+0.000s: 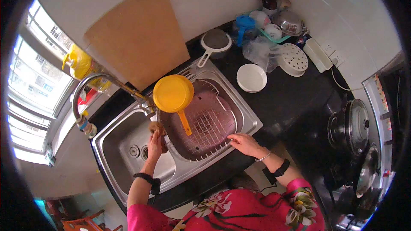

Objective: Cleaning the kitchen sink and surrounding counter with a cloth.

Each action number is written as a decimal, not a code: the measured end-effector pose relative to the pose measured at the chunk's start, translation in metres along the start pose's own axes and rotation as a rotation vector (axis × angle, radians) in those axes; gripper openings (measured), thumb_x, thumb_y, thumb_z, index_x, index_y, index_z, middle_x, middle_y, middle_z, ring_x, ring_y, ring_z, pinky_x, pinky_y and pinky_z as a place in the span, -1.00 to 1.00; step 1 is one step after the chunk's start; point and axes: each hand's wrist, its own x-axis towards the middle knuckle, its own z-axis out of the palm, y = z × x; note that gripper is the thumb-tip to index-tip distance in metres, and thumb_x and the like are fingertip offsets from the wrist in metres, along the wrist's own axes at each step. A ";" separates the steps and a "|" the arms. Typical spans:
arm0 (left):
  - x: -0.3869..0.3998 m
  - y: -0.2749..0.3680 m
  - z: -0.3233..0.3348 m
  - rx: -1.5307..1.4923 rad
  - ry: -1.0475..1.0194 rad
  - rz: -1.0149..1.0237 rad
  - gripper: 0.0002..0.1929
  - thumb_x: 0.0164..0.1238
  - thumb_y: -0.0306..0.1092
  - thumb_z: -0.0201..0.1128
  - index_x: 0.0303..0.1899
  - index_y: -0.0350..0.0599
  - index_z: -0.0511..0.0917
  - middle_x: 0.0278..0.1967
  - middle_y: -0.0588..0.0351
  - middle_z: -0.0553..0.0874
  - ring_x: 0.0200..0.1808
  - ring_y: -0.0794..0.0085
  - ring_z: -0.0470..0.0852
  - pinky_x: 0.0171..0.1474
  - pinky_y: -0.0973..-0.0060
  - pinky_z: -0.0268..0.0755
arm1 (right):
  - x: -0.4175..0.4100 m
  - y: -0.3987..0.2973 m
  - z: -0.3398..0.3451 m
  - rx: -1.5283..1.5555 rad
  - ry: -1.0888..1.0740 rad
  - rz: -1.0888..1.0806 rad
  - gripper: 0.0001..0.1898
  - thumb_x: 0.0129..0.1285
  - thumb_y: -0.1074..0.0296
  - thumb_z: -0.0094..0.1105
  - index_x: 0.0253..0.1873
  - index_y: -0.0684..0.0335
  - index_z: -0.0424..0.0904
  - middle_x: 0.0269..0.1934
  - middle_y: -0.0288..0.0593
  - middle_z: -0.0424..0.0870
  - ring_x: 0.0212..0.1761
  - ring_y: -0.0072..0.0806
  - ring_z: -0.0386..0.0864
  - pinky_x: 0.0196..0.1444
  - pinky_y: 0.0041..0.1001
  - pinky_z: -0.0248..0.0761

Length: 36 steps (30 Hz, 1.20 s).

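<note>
My left hand (155,144) is on a brown cloth or sponge (163,144) at the divider between the two bowls of a stainless steel sink (118,141). With its fingertips, my right hand (244,143) grips the near right rim of a wire rack (205,125) that lies in the right bowl. Beneath the rack shows a pinkish, round-cornered surface; whether it is a basin or liquid I cannot tell. A yellow plastic ladle or lidded scoop (173,93) rests over the rack's far left part, its handle pointing towards me.
The curved faucet (96,77) swings out left of the sink. A brown board (141,35) leans on the wall. On the black counter stand a white bowl (251,78), a perforated white steamer plate (292,59), a handled strainer (216,40) and dishes. Lidded pots (357,125) are far right.
</note>
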 end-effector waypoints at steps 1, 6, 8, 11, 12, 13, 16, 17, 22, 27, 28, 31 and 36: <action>-0.008 0.007 -0.008 0.004 0.000 0.003 -0.64 0.32 -0.27 0.01 0.14 -0.04 0.38 -0.01 -0.22 0.47 -0.02 -0.07 0.49 -0.02 0.23 0.36 | 0.002 -0.003 -0.004 0.035 -0.035 0.008 -0.69 0.22 0.26 0.03 0.05 0.18 0.46 -0.24 -0.10 0.59 -0.20 -0.22 0.56 -0.16 -0.35 0.41; -0.041 0.009 -0.043 0.075 -0.065 -0.023 -0.74 0.24 -0.21 0.11 -0.12 -0.10 0.56 -0.27 -0.15 0.60 -0.20 -0.03 0.57 -0.19 0.21 0.41 | 0.007 -0.001 -0.029 0.120 -0.071 0.014 -0.70 0.23 0.28 0.04 0.04 0.19 0.47 -0.33 -0.13 0.62 -0.28 -0.29 0.59 -0.24 -0.40 0.43; -0.065 0.057 -0.054 0.045 -0.102 -0.033 -0.76 0.23 -0.20 0.13 -0.17 -0.11 0.57 -0.33 -0.14 0.61 -0.23 0.00 0.58 -0.22 0.22 0.42 | 0.004 0.019 -0.037 0.160 0.003 0.004 -0.68 0.23 0.23 0.03 0.06 0.18 0.46 -0.35 -0.13 0.62 -0.31 -0.28 0.59 -0.25 -0.39 0.43; -0.130 0.074 -0.043 -0.024 -0.228 -0.047 -0.75 0.19 -0.16 0.16 -0.20 -0.08 0.57 -0.35 -0.14 0.60 -0.32 0.03 0.60 -0.30 0.22 0.43 | 0.003 0.023 -0.047 0.161 -0.017 0.077 -0.68 0.23 0.23 0.04 0.05 0.19 0.47 -0.35 -0.13 0.62 -0.32 -0.29 0.59 -0.26 -0.39 0.42; -0.149 0.096 -0.039 0.110 -0.334 0.063 -0.75 0.17 -0.16 0.18 -0.18 -0.04 0.57 -0.28 -0.10 0.60 -0.29 0.05 0.59 -0.29 0.21 0.42 | 0.002 0.027 -0.048 0.160 -0.021 0.075 -0.68 0.23 0.23 0.04 0.05 0.19 0.47 -0.35 -0.13 0.62 -0.32 -0.29 0.59 -0.26 -0.39 0.42; -0.167 0.119 -0.032 0.244 -0.439 0.172 -0.75 0.16 -0.15 0.19 -0.17 0.00 0.57 -0.22 -0.06 0.59 -0.25 0.07 0.58 -0.28 0.21 0.41 | 0.000 0.032 -0.046 0.171 -0.011 0.064 -0.68 0.23 0.24 0.04 0.05 0.20 0.46 -0.36 -0.12 0.62 -0.33 -0.29 0.58 -0.26 -0.39 0.42; -0.223 0.110 0.011 0.352 -0.361 0.420 -0.74 0.09 -0.16 0.24 -0.17 0.08 0.56 -0.09 0.05 0.54 -0.10 0.10 0.50 -0.11 0.17 0.32 | 0.003 0.040 -0.038 0.186 -0.008 0.001 -0.69 0.23 0.25 0.05 0.04 0.21 0.46 -0.36 -0.11 0.61 -0.33 -0.28 0.58 -0.27 -0.39 0.41; -0.237 0.102 0.024 0.425 -0.270 0.443 -0.74 0.04 -0.17 0.26 -0.19 0.09 0.56 -0.04 0.07 0.50 -0.02 0.10 0.43 -0.03 0.14 0.23 | 0.004 0.041 -0.036 0.183 -0.010 -0.040 -0.69 0.23 0.24 0.05 0.04 0.21 0.46 -0.36 -0.10 0.61 -0.33 -0.27 0.58 -0.27 -0.39 0.41; -0.286 0.066 0.032 0.530 -0.019 0.313 -0.75 -0.02 -0.24 0.28 -0.25 0.01 0.54 0.12 0.01 0.40 0.15 0.05 0.27 0.14 0.03 0.00 | 0.014 0.022 -0.031 0.173 -0.010 -0.093 -0.70 0.22 0.26 0.05 0.03 0.19 0.47 -0.35 -0.09 0.61 -0.33 -0.27 0.58 -0.28 -0.39 0.42; -0.331 0.013 0.007 0.638 0.147 0.231 -0.79 0.00 -0.32 0.23 -0.30 -0.08 0.44 0.09 -0.11 0.38 0.12 -0.04 0.25 0.10 0.02 0.03 | 0.008 0.004 -0.030 0.185 -0.031 -0.060 -0.70 0.22 0.28 0.03 0.03 0.19 0.47 -0.39 -0.13 0.59 -0.37 -0.31 0.57 -0.30 -0.39 0.41; -0.339 0.000 0.002 0.569 0.167 0.185 -0.77 0.00 -0.32 0.23 -0.29 -0.09 0.43 0.08 -0.13 0.37 0.08 -0.05 0.26 0.08 0.02 0.04 | 0.007 0.002 -0.028 0.180 -0.053 -0.048 -0.71 0.23 0.28 0.03 0.03 0.19 0.47 -0.41 -0.14 0.58 -0.39 -0.33 0.56 -0.32 -0.40 0.39; -0.349 -0.031 -0.018 0.523 0.260 0.192 -0.72 -0.01 -0.30 0.22 -0.25 -0.12 0.41 0.02 -0.14 0.34 -0.01 -0.05 0.28 0.04 0.03 0.07 | 0.003 -0.012 -0.022 0.168 -0.063 -0.062 -0.71 0.23 0.28 0.03 0.03 0.18 0.47 -0.49 -0.19 0.55 -0.44 -0.42 0.52 -0.37 -0.43 0.36; -0.370 -0.081 -0.068 0.439 0.241 0.015 -0.67 -0.02 -0.36 0.17 -0.15 -0.16 0.41 -0.01 -0.17 0.36 -0.01 -0.08 0.30 0.04 0.07 0.11 | -0.004 -0.040 0.000 0.179 -0.041 -0.028 -0.71 0.24 0.26 0.04 0.04 0.17 0.47 -0.50 -0.18 0.54 -0.47 -0.42 0.50 -0.37 -0.44 0.35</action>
